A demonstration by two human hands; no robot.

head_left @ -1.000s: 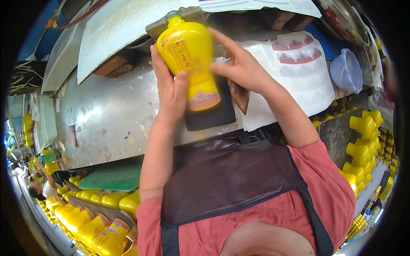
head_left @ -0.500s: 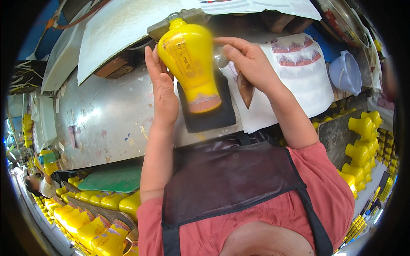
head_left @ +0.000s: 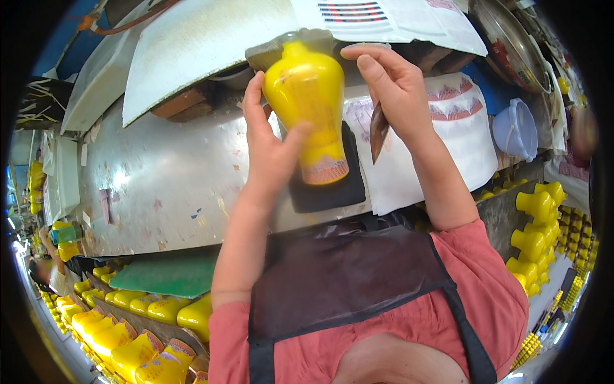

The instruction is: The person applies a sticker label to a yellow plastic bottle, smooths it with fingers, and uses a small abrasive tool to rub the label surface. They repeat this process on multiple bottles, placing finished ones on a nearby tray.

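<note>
A glossy yellow vase (head_left: 304, 83) lies with its neck away from me and a pink-and-blue patterned band round its foot. Its neck end rests at a grey block (head_left: 259, 57), and its foot is over a black pad (head_left: 329, 200). My left hand (head_left: 272, 144) grips the vase's left side, the blurred thumb across its front. My right hand (head_left: 403, 96) is closed round a brown pointed scraper-like tool (head_left: 378, 134), its tip toward me. The right index finger is raised near the vase's shoulder. Beneath that hand lie white sheets (head_left: 400, 176) with printed patterned bands (head_left: 457, 110).
A worn metal table (head_left: 166, 173) carries the work. White boards (head_left: 192, 51) and a brick (head_left: 182, 104) stand at the back. A pale blue bucket (head_left: 515, 128) is to the right. Yellow vases (head_left: 109, 339) crowd racks on both sides. Another person (head_left: 54, 269) is at far left.
My left thumb has swung over the vase's front. The vase has turned, its lettered panel shifting right. My right hand has drawn slightly away from it. The whole view has shifted a little.
</note>
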